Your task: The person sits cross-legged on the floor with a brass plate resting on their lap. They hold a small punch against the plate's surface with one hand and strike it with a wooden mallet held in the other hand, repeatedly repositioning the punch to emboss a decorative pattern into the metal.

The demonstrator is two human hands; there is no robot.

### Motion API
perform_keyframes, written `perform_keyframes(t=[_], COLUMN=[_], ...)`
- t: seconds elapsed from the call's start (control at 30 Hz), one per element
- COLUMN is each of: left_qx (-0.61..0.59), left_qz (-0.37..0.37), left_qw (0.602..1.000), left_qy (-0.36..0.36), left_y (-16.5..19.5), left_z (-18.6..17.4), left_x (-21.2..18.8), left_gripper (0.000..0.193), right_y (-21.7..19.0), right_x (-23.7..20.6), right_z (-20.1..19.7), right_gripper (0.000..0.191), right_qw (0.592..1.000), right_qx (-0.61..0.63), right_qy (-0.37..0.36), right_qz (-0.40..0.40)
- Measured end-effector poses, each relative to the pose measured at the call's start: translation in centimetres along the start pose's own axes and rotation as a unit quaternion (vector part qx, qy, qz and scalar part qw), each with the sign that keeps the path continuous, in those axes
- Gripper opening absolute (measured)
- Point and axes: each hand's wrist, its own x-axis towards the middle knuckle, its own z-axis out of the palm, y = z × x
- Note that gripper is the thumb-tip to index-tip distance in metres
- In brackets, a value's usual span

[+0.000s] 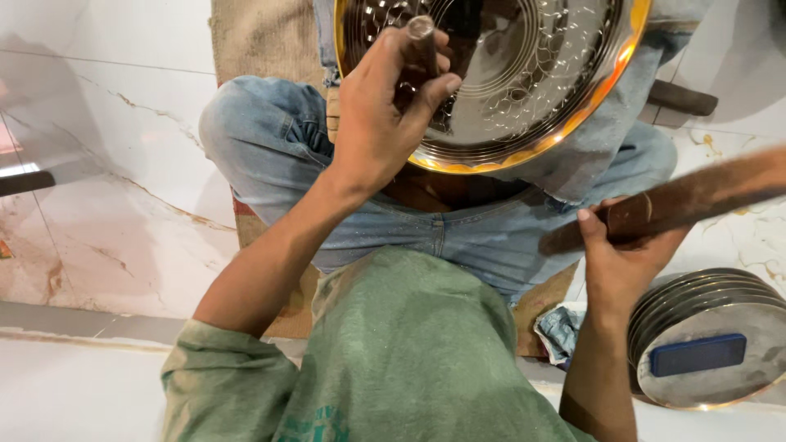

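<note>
A round shiny metal plate (pixel 532 74) with a golden rim and an engraved pattern rests on my lap, over crossed legs in blue jeans. My left hand (pixel 385 115) grips a short metal punch (pixel 422 41) held upright against the plate's left part. My right hand (pixel 622 258) is closed around the handle of a brown wooden mallet (pixel 696 196), which is blurred and raised to the right of the plate.
A stack of several metal plates (pixel 696 299) lies at lower right with a dark blue phone (pixel 698 354) on top. A crumpled cloth (pixel 561 327) sits beside it. A woven mat (pixel 262 37) lies under me on the white marble floor (pixel 106 164).
</note>
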Motion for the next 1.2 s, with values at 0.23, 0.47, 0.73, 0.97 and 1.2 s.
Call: perform_keyframes(t=[0.23,0.47,0.73,0.97,1.2], left_qx=[0.019,0.13,0.036,0.033,0.165], left_qz=[0.071,0.214,0.273,0.3,0.183], left_qw=[0.985,0.924,0.914,0.862,0.815], left_qy=[-0.154,-0.29,-0.297,-0.407,-0.525], left_y=[-0.2,-1.0,-1.7,-1.0,1.6], left_z=[1.8,4.8,5.1,5.4,5.0], left_x=[3.7,8.2,8.4,10.2,10.8], left_gripper=[0.049,0.06,0.056,0.039,0.027], right_y=[-1.7,-4.8,-6.7,-3.9,-3.4], right_x=[1.6,3.7,7.7,3.8,-0.8], right_z=[0.0,-1.1,-3.9,-0.5,2.2], right_gripper=[0.106,0.107,0.088,0.094,0.105], right_qw=[0.993,0.985,0.945,0.989,0.977], right_qx=[-0.099,-0.154,-0.305,-0.142,-0.208], right_qy=[-0.057,-0.078,-0.106,-0.031,0.02], right_qz=[-0.002,-0.03,-0.044,-0.032,-0.047])
